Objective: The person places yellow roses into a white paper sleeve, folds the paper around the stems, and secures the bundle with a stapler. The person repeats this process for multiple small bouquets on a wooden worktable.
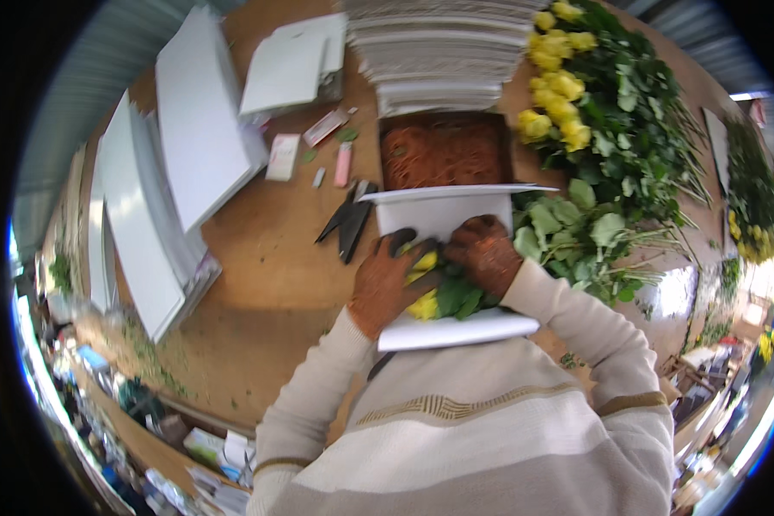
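A white sheet of card or paper (444, 215) lies before me, its near edge (458, 333) curled up close to my sweater. On it rests a small group of yellow roses (424, 306) with green leaves (459, 298). My left hand (387, 284), in an orange-brown glove with dark fingertips, curls over the rose heads from the left. My right hand (487, 253), gloved alike, is bent at the leaves and the sheet; its fingertips are hidden. Beyond the sheet sits a dark box (511, 151) of orange-red rubber bands (445, 155).
Left of the sheet lie a black two-handled tool (347, 222), a pink object (342, 164) and small boxes (283, 157). Stacks of white sheets (200, 116) stand farther left; a tall pile (442, 51) rises behind the box. Yellow roses (560, 97) with leafy stems lie right.
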A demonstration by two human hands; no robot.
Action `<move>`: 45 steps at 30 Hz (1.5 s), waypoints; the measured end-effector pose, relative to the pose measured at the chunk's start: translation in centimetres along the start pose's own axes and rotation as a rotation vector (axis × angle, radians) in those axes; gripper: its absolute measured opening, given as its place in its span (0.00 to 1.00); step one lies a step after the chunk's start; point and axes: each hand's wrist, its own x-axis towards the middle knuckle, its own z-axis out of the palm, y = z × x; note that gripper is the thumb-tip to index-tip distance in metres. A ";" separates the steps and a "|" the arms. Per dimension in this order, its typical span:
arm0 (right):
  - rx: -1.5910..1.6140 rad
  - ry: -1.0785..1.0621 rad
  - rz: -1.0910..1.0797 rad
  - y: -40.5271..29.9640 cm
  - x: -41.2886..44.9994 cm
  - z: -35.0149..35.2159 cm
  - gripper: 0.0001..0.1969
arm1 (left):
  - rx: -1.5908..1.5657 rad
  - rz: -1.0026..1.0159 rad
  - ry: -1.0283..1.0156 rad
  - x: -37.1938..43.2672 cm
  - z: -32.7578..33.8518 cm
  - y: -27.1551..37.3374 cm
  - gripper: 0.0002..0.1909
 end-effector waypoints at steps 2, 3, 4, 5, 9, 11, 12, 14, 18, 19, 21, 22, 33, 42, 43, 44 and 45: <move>0.017 -0.046 0.048 -0.9 -0.5 -0.7 0.13 | 0.017 0.052 -0.029 0.6 0.0 0.1 0.35; 0.019 -0.095 0.063 -0.9 -0.7 -1.5 0.13 | 0.013 0.034 -0.061 0.5 -0.3 0.2 0.32; 0.218 -0.170 0.006 0.3 -0.5 -4.9 0.14 | -0.023 0.037 -0.054 0.2 -0.5 0.2 0.33; 0.426 -0.248 -0.063 1.9 -0.1 -9.3 0.15 | -0.039 0.020 -0.060 0.0 -1.0 0.5 0.34; 0.358 0.163 0.457 15.6 -0.6 -16.8 0.17 | 0.002 0.019 -0.141 0.5 -1.6 1.0 0.33; -0.167 0.099 0.749 22.8 -1.5 -15.1 0.18 | 0.017 0.073 -0.111 1.0 -1.6 0.9 0.30; -0.151 -0.114 0.794 26.7 -2.4 -13.0 0.19 | 0.002 0.110 -0.094 1.5 -1.5 0.8 0.28; 0.009 -0.286 0.819 26.8 -1.6 -12.3 0.22 | -0.069 0.085 -0.057 1.6 -1.0 0.1 0.25; 0.138 0.156 0.494 27.5 -4.8 -12.9 0.19 | -0.107 0.053 -0.015 1.7 -0.1 -0.4 0.21; 0.304 0.287 0.533 26.6 -5.1 -14.6 0.17 | -0.071 0.057 -0.002 1.8 0.0 -0.5 0.21; 0.008 0.560 0.301 22.1 -5.3 -19.7 0.14 | -0.060 0.054 0.012 1.7 0.0 -0.4 0.20; -0.050 0.591 0.240 20.4 -5.8 -22.3 0.13 | -0.071 0.046 0.019 1.7 0.2 -0.4 0.20; 0.273 0.127 0.114 1.0 0.9 -4.2 0.17 | -0.236 -0.240 0.091 1.5 1.3 -1.5 0.50; -0.031 0.099 0.030 0.9 1.4 0.0 0.13 | 0.048 -0.023 0.127 1.1 0.5 -0.5 0.37; 0.056 0.079 0.089 0.7 1.0 -0.1 0.13 | 0.066 0.006 0.089 1.4 0.6 -0.6 0.34; 0.083 -0.036 0.093 0.2 1.3 -2.0 0.13 | 0.026 0.001 0.101 1.3 0.6 -0.6 0.32; 0.120 -0.151 0.094 -0.1 1.3 -5.2 0.13 | -0.012 -0.011 0.112 1.2 0.4 -0.7 0.30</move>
